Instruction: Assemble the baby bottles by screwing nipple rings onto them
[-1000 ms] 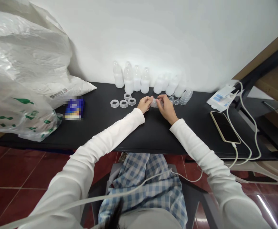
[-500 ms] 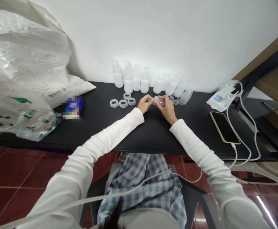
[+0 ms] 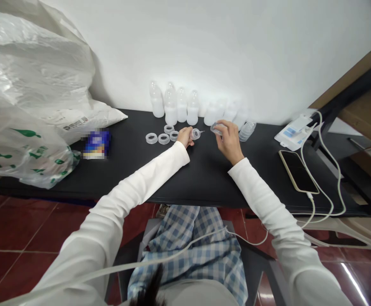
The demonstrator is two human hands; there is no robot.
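My left hand (image 3: 186,136) is closed on a translucent bottle collar (image 3: 196,134), and a thin clear tip sticks out of it to the right. A short gap to the right, my right hand (image 3: 228,138) pinches a clear bottle cap (image 3: 216,128). Several loose collar rings (image 3: 151,138) lie on the black table just left of my left hand. Behind them stand several white baby bottles (image 3: 170,111) with clear domed caps. More bottles (image 3: 211,114) without domes stand behind my right hand, partly hidden by it. A stack of clear caps (image 3: 247,131) leans at their right.
White and clear plastic bags (image 3: 39,76) fill the left end of the table, with a blurred blue packet (image 3: 98,143) beside them. On the right are a phone (image 3: 298,172) on a charging cable and a white power box (image 3: 295,131). A white wall stands behind.
My hands have moved apart. The right one has lifted the clear cap away to the right, while the left one has drawn slightly left with the collar.
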